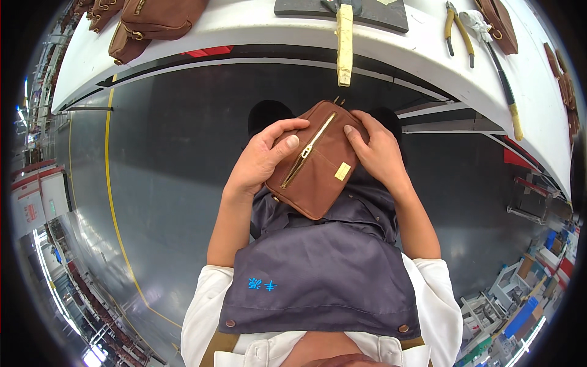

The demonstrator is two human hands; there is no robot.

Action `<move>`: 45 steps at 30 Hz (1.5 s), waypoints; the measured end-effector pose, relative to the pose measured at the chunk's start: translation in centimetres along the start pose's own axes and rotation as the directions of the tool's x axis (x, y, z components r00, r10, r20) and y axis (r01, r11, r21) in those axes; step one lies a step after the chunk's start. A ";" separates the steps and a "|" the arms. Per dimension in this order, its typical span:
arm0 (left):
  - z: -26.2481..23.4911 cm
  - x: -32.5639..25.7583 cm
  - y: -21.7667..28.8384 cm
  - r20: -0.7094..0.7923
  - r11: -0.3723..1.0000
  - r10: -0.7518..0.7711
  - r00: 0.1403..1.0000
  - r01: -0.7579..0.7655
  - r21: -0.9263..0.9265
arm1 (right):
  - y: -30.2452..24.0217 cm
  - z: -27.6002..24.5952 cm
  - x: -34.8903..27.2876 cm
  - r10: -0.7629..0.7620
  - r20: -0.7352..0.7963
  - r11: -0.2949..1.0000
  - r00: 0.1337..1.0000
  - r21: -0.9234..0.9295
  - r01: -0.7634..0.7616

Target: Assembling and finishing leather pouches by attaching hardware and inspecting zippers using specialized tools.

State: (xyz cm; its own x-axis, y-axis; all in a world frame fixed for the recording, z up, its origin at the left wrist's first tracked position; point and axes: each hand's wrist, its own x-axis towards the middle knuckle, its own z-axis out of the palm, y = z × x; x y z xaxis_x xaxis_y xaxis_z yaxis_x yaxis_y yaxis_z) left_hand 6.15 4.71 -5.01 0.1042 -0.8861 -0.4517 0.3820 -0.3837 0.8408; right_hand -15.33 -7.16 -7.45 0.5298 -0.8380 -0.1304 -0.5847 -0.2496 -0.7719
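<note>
A small brown leather bag (324,189) rests tilted over my lap, its front panel facing up. A gold zipper (307,150) runs slantwise across the panel, and a small gold plate (342,171) sits near its lower right edge. My left hand (264,151) grips the bag's left side, fingers and thumb lying on the leather beside the zipper. On the opposite side my right hand (377,147) holds the upper right edge, thumb on top and fingers around the rim. The bag's underside is hidden.
Ahead stands a curved-looking white table (244,37). On it are brown bags (160,19) at the left, a dark slab (379,15), a tape-wrapped handle (345,52) jutting past the edge, yellow-handled pliers (455,27) and a hammer-like tool (504,85). A dark apron (318,275) covers my lap.
</note>
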 end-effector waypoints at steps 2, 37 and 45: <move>0.4 -0.3 0.4 -0.009 0.999 -0.002 1.000 0.003 0.051 | 0.0 0.1 0.0 0.005 0.008 1.000 1.000 0.000 -0.005; 0.2 -2.5 2.2 0.212 0.964 -0.085 0.974 0.027 0.263 | -3.0 -5.1 1.2 -0.499 -0.493 0.851 0.712 -0.123 0.511; -0.8 -3.7 2.1 0.323 0.987 0.015 0.946 -0.065 0.144 | 0.1 -16.2 9.1 -0.296 -0.528 0.768 0.796 -0.627 -0.130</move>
State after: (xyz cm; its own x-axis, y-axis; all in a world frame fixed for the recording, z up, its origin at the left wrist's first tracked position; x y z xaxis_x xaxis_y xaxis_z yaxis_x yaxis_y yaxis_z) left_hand 7.27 7.36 -1.84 -0.1923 -0.9282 -0.3186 0.2380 -0.3590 0.9025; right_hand -20.57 -22.68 1.35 0.2707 -0.8495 0.4529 -0.9033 -0.3868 -0.1856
